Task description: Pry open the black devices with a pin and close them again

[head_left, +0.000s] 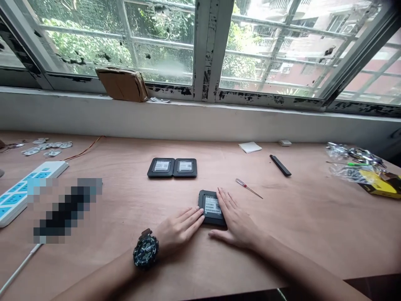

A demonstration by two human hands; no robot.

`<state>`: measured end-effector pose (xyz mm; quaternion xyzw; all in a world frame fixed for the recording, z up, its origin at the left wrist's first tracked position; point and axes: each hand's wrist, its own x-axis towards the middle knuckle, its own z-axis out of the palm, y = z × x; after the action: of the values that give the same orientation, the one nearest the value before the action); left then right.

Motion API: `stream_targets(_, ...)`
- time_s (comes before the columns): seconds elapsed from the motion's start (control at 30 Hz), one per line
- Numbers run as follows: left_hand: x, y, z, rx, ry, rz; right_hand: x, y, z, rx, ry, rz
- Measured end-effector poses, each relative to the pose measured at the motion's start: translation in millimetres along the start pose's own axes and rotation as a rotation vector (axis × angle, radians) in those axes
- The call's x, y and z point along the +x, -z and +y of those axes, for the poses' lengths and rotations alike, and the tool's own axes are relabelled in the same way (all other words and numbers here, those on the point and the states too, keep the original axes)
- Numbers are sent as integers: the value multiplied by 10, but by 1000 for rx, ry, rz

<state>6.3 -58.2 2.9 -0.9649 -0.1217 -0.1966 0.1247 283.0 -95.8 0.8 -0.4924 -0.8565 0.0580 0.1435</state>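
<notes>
A flat black rectangular case [212,206] with a white printed label and a square code lies on the table in front of me. My left hand [180,228] rests at its left edge, fingers stretched out and fingertips touching the side. Along the right edge lies my right hand [236,221], fingers extended over the rim and thumb spread away near the lower corner. Neither hand is wrapped around the case. Farther back, two similar black cases [161,168] [185,168] with white labels lie side by side. A small screwdriver [249,188] is right of my right hand.
A white power strip [31,186] and a blurred-out dark object [67,211] are at the left, near small white pieces [52,146]. At the right are a black bar [280,165], plastic bags [354,161] and a yellow-black box [380,184]. A cardboard box [122,85] stands on the windowsill.
</notes>
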Motion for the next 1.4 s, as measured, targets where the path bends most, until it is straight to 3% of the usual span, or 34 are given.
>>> stream_targets(0.23, -22, -57, 30, 16, 11, 5, -19, -50, 12, 27, -26, 24)
stream_targets(0.63, 3, -6, 53, -178, 119, 8, -28, -63, 0, 84, -64, -16)
stream_targets(1.07, -3, -4, 33, -303, 142, 8, -28, -68, -3, 96, -70, -14)
stream_targets(1.4, 24, 1, 25, -233, 119, -32, -27, -69, 1, 92, -77, -14)
